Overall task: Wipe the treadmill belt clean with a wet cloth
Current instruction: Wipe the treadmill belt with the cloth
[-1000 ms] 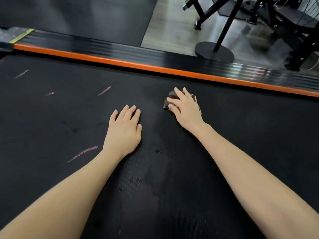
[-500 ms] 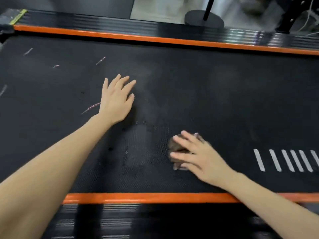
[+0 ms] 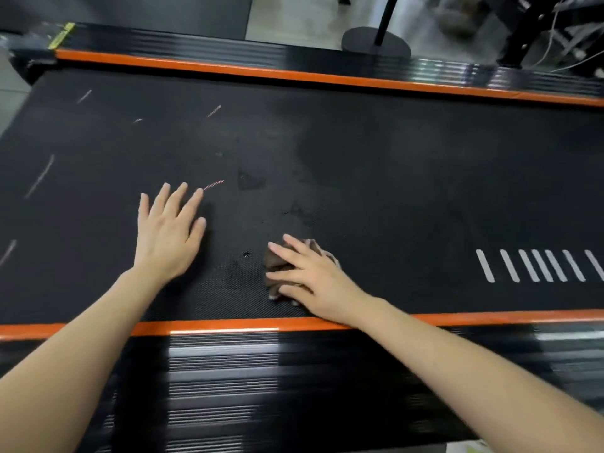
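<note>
The black treadmill belt [image 3: 376,178] fills the middle of the head view, with damp patches and thin pale and pinkish streaks on its left half. My right hand [image 3: 310,276] presses flat on a bunched brown cloth [image 3: 276,263] near the belt's near edge. The cloth shows mostly at my fingertips; the rest is hidden under my palm. My left hand [image 3: 168,230] lies flat on the belt to the left of the cloth, fingers spread, holding nothing.
Orange-edged ribbed side rails run along the near side [image 3: 228,325] and far side [image 3: 294,75] of the belt. White stripe markings [image 3: 536,264] sit on the belt at right. A round black stand base [image 3: 376,44] and dark equipment legs stand on the floor beyond.
My right hand has dragged the cloth from the far edge of the belt back to the near edge. My left hand stayed flat on the belt, and the view shifted back.
</note>
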Tool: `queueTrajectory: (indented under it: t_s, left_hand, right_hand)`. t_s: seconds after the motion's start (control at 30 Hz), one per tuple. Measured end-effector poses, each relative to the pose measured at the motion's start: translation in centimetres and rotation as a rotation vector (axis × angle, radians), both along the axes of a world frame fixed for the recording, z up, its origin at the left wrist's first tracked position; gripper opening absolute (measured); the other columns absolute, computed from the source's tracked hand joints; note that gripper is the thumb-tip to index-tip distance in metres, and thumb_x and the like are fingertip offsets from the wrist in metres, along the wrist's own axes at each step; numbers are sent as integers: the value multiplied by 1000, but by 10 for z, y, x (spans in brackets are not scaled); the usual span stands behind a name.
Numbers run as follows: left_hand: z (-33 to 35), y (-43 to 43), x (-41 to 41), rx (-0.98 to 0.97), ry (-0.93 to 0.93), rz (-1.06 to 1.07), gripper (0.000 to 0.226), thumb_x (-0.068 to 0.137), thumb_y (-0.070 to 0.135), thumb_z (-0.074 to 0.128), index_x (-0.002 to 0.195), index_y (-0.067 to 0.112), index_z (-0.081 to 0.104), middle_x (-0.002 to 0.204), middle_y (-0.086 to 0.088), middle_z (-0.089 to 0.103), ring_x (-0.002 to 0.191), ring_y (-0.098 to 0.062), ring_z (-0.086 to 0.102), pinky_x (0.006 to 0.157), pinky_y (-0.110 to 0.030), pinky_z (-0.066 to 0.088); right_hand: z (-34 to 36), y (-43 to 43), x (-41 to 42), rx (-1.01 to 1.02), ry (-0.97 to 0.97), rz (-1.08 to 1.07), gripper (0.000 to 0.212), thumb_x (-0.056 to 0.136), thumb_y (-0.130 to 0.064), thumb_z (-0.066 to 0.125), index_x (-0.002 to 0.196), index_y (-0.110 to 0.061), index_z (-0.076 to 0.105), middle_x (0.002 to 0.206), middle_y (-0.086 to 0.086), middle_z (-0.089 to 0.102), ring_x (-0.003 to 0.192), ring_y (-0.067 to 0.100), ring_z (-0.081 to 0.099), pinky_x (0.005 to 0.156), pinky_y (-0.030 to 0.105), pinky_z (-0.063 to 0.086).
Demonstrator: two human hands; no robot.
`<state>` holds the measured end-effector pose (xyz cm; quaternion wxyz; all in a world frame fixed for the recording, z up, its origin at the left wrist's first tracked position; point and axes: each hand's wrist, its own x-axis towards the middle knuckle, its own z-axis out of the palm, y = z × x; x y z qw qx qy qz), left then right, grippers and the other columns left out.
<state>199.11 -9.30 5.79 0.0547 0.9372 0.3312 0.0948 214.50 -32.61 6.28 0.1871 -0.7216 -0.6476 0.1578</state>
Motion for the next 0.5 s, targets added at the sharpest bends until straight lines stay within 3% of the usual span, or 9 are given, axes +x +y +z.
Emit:
queueTrajectory:
  t_s: [0.13,0.3,0.5]
  left_hand:
    - [-16,-4,-7,-5,44,-68,64,92,44,19,141,10,42,145,-19,40,137,-41,27,111,-58,10]
    - [-20,-4,-8,-14,29,-101,65,92,43,18,139,5,44,143,-22,42,136,-42,28,109,-60,12]
    - [-22,-3,-10,-27,11,-117,67,91,44,18,136,4,48,141,-21,45,135,-43,31,109,-60,13]
  right_hand:
    - [4,-78,49,-88,-14,-113,42,93,-45,40,125,-28,62,153,-15,21,146,13,10,113,53,24]
    - [17,-98,53,-170,-2,-404,31,96,-23,55,127,-26,60,152,-17,14,145,8,1,116,49,21]
    - [11,-3,-3,-51,-61,-207,32,95,-23,55,126,-17,62,155,2,25,146,22,10,117,47,16]
